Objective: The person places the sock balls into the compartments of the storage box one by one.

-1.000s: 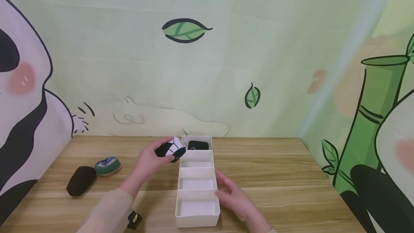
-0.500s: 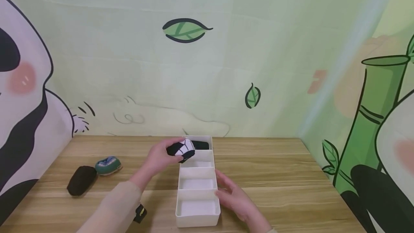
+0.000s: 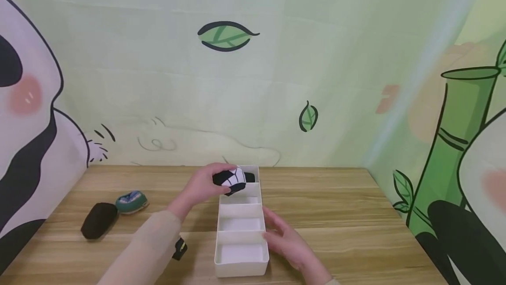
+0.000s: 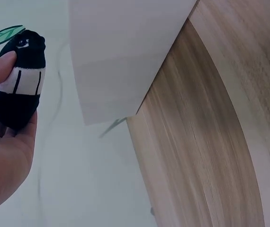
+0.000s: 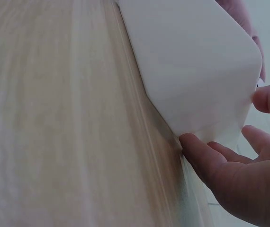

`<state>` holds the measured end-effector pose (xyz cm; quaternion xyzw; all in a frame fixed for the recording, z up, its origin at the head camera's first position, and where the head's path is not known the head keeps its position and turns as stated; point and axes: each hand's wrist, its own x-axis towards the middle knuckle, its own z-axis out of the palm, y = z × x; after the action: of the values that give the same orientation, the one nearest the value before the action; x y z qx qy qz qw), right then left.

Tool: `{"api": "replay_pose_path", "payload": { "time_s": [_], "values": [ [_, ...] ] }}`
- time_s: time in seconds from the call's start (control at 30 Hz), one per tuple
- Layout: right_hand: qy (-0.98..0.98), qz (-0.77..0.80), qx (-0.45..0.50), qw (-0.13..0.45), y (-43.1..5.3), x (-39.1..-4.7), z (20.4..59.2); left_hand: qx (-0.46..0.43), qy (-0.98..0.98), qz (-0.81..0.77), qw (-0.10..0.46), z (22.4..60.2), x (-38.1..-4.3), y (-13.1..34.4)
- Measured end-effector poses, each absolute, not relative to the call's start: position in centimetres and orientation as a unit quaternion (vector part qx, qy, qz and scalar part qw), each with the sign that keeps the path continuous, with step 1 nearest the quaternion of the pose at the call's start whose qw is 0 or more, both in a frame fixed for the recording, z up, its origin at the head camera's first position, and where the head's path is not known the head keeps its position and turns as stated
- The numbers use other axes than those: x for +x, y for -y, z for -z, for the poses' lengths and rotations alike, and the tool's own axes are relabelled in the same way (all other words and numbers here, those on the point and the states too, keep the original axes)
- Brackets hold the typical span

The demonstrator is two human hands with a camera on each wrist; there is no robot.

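Observation:
My left hand pinches a rolled-up black and white sock between thumb and fingers, above the far part of a white divided box. In the left wrist view the rolled sock is black with a white band, and the hand grips it from one side. A black rolled item lies in the farthest compartment, partly hidden behind the held sock. On the box's right side my right hand rests its fingertips against the outer wall. The right wrist view shows these extended fingers at the box wall.
Left on the wooden table lie a black rolled bundle and a teal rolled sock, side by side. A small black item with a yellow mark is partly hidden by the left sleeve. A patterned cloth backdrop stands behind.
My left hand has carried the rolled sock rightward, from beside the box to over its far compartments. More of the small black and yellow item is covered by the sleeve. The right hand stays put.

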<state>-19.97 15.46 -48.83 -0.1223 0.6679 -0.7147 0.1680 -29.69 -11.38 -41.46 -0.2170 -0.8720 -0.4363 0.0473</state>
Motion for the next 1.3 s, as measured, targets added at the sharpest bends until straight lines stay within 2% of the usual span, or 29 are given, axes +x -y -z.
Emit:
{"api": "replay_pose_path", "payload": {
  "time_s": [0.6, 1.3],
  "values": [
    [-0.663, 0.718, -0.124, 0.169, -15.4, -20.0, 48.9, -0.293, 0.873, 0.386, 0.046, 42.6, -30.9, 9.7],
    [-0.667, 0.717, -0.118, 0.167, -15.4, -20.0, 48.9, -0.295, 0.883, 0.363, 0.03, 43.5, -31.4, 8.8]
  ]
}}
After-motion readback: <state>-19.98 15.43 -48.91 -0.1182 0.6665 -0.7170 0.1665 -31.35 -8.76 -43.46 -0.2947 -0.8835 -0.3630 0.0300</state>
